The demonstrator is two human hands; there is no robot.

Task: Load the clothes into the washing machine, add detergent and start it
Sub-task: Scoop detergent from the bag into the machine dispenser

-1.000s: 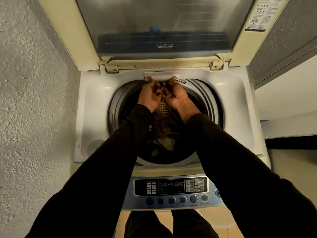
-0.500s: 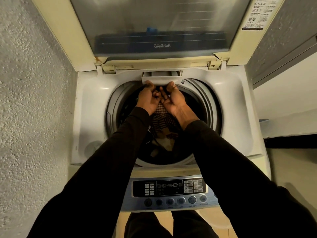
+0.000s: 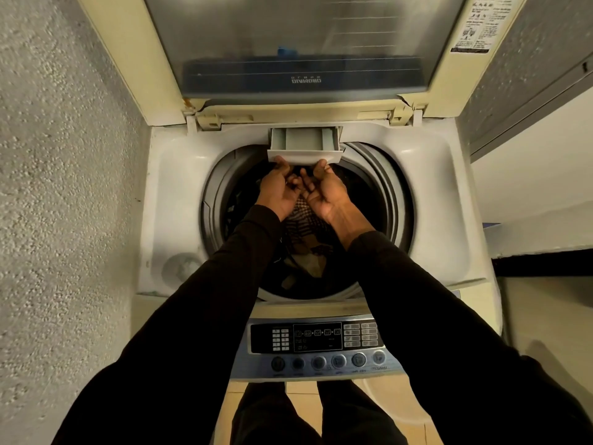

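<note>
A white top-loading washing machine [image 3: 442, 200] stands open, its lid [image 3: 301, 49] raised at the back. Dark and checked clothes [image 3: 305, 248] lie in the drum. At the drum's far rim a white detergent drawer [image 3: 305, 146] is pulled partly out, and its inside looks bare. My left hand [image 3: 279, 187] and my right hand [image 3: 324, 187] reach palm-up over the drum. Each thumb rests on the drawer's front lip and the fingers curl under it, gripping it from both sides.
The control panel [image 3: 317, 345] with buttons and dials faces me at the machine's near edge. A rough plaster wall [image 3: 64, 187] runs close along the left. A grey cabinet [image 3: 529, 69] and a pale ledge [image 3: 539, 232] stand at the right. My legs show below.
Both hands have pulled the detergent drawer out toward me from the drum's far rim; it was flush a second ago and now shows its open compartment.
</note>
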